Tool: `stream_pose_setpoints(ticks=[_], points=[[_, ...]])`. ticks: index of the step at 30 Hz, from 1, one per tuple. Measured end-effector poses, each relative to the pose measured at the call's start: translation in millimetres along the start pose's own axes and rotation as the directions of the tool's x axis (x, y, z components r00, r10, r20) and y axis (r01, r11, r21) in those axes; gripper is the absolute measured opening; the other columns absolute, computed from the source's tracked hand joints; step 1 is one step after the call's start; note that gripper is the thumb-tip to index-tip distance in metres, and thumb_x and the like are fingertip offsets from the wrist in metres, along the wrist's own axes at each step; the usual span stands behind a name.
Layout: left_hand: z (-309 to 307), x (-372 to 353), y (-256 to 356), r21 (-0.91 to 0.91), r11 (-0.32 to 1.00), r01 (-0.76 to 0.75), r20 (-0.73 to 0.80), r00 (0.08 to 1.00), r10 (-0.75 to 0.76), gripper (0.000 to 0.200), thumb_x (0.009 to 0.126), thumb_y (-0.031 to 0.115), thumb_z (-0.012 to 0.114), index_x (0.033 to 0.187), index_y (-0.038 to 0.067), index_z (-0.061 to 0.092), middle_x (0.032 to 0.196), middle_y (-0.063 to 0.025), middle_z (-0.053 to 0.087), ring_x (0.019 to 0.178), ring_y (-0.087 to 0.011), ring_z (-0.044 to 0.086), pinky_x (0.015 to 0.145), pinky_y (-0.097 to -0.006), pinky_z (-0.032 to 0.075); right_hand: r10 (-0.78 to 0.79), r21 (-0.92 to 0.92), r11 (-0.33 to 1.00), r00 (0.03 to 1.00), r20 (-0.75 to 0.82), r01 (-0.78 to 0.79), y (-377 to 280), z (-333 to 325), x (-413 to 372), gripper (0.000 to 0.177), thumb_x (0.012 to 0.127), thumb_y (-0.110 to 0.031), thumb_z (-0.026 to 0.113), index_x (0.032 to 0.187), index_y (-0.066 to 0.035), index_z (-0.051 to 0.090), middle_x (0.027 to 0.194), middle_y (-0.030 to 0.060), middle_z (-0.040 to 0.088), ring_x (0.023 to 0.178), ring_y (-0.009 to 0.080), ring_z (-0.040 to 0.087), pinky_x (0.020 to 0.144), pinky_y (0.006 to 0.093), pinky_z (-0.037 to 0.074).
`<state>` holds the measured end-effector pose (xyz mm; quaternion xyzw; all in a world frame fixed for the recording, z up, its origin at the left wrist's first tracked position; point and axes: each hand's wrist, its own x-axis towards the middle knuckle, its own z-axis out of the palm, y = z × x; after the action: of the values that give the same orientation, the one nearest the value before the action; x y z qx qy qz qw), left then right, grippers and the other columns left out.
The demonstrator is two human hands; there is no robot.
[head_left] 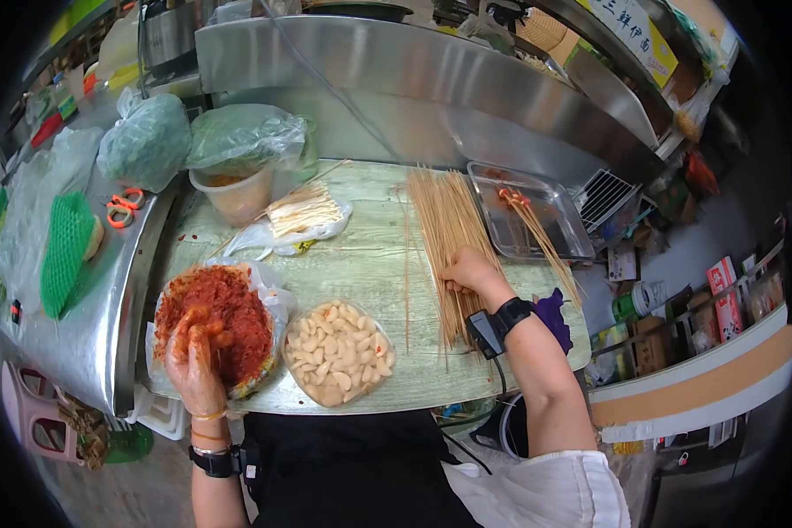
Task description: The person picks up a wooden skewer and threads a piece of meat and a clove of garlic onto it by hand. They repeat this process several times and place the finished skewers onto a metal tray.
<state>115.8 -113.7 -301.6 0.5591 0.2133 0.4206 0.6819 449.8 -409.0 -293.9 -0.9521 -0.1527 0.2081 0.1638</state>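
Note:
My left hand (198, 361), in a clear plastic glove smeared red, is at the left side of a bowl of red, wet, minced-looking mixture (238, 312). Its fingers are curled together; what they hold, if anything, I cannot make out. My right hand (473, 271) is closed in a pinch at the lower part of a spread pile of thin bamboo skewers (449, 207). Between the hands stands a clear bowl of pale oval pieces (341, 352), like peeled garlic cloves. A metal tray (563, 220) beside the pile holds a few skewers with red food at their tips (524, 207).
Behind the red mixture are a white tub (238, 198) under a plastic bag of greens (246, 136) and pale strips on skewers (304, 213). Orange-handled scissors (125, 208) and green netting (64, 255) lie left. A purple cloth (553, 321) is near the table's right edge.

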Motion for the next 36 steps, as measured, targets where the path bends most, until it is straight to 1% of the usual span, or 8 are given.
stream_pose_setpoints(ticks=[8,11,17,19,22,27,32,36], points=[[0.3,0.1,-2.5,-0.026,1.000,-0.011,-0.023,1.000,0.011,0.031,0.095,0.013,0.049,0.119,-0.006,0.051,0.103,-0.0129,0.062,0.085,-0.0171,0.063,0.075,-0.0284,0.054,-0.029,0.469,0.881,0.985,0.169,-0.054,7.1,-15.2,-15.8,0.017,0.088,-0.015,0.058,0.076,-0.004,0.060,0.064,0.0022,0.061,0.052,0.0085,0.056,0.046,0.0226,0.046],[2.8,0.6,-1.5,-0.015,1.000,-0.017,-0.019,1.000,0.017,0.031,0.094,0.014,0.049,0.119,-0.005,0.051,0.099,-0.0129,0.063,0.084,-0.0168,0.063,0.074,-0.0272,0.053,-0.147,0.746,0.665,0.973,0.175,-0.034,-3.1,-25.8,-38.8,0.014,0.092,-0.017,0.055,0.083,-0.006,0.058,0.068,0.0011,0.060,0.053,0.0075,0.057,0.048,0.0221,0.047],[-2.7,1.5,0.2,0.149,0.989,-0.026,-0.039,0.999,0.032,0.032,0.094,0.013,0.051,0.121,-0.003,0.051,0.098,-0.0117,0.064,0.082,-0.0152,0.063,0.072,-0.0245,0.051,-0.337,0.926,0.281,0.929,-0.152,0.254,-72.9,5.5,-102.7,0.015,0.094,-0.022,0.055,0.094,-0.006,0.054,0.079,0.0033,0.061,0.062,0.0092,0.062,0.057,0.0224,0.051],[-5.9,5.6,-1.6,-0.175,0.984,0.031,-0.013,0.999,-0.034,0.032,0.094,0.012,0.053,0.121,-0.004,0.051,0.103,-0.0113,0.063,0.082,-0.0158,0.064,0.071,-0.0281,0.054,-0.408,0.868,0.287,0.872,-0.271,0.405,-93.3,27.2,-121.5,0.013,0.096,-0.018,0.051,0.098,-0.005,0.051,0.087,0.0038,0.059,0.070,0.0130,0.064,0.061,0.0228,0.050],[-12.1,10.0,18.6,-0.203,0.979,-0.028,0.025,0.999,0.034,0.033,0.093,0.011,0.054,0.122,-0.003,0.051,0.109,-0.0102,0.060,0.085,-0.0162,0.062,0.069,-0.0278,0.052,-0.500,0.871,0.204,0.813,-0.300,0.447,-112.4,57.8,-143.8,0.011,0.093,-0.008,0.054,0.100,-0.002,0.050,0.086,0.0045,0.058,0.075,0.0137,0.065,0.065,0.0237,0.051],[-37.2,15.3,47.1,0.063,0.998,-0.006,-0.025,1.000,0.007,0.032,0.091,0.006,0.052,0.120,-0.008,0.052,0.105,-0.0110,0.061,0.082,-0.0151,0.060,0.068,-0.0276,0.053,-0.582,0.847,0.430,0.813,-0.003,0.311,-116.6,52.4,-161.3,0.007,0.088,0.001,0.055,0.094,0.001,0.052,0.089,0.0058,0.057,0.076,0.0123,0.064,0.067,0.0228,0.051],[-65.6,14.1,43.3,0.271,0.962,0.014,-0.055,0.998,0.001,0.025,0.086,0.002,0.054,0.109,-0.008,0.060,0.095,-0.0106,0.065,0.077,-0.0161,0.062,0.069,-0.0270,0.052,-0.610,0.789,0.480,0.793,-0.015,0.384,-110.2,43.8,-172.4,0.005,0.085,0.003,0.057,0.090,0.002,0.058,0.090,0.0075,0.058,0.074,0.0125,0.064,0.067,0.0233,0.051],[-70.9,19.3,50.5,0.752,0.594,-0.285,0.257,0.957,0.134,0.013,0.078,0.002,0.061,0.088,-0.003,0.068,0.085,-0.0115,0.067,0.074,-0.0195,0.064,0.068,-0.0289,0.051,-0.534,0.863,0.362,0.837,-0.118,0.353,-95.7,34.7,-174.6,0.008,0.086,0.004,0.055,0.091,0.003,0.060,0.089,0.0094,0.058,0.072,0.0157,0.063,0.067,0.0253,0.052]])
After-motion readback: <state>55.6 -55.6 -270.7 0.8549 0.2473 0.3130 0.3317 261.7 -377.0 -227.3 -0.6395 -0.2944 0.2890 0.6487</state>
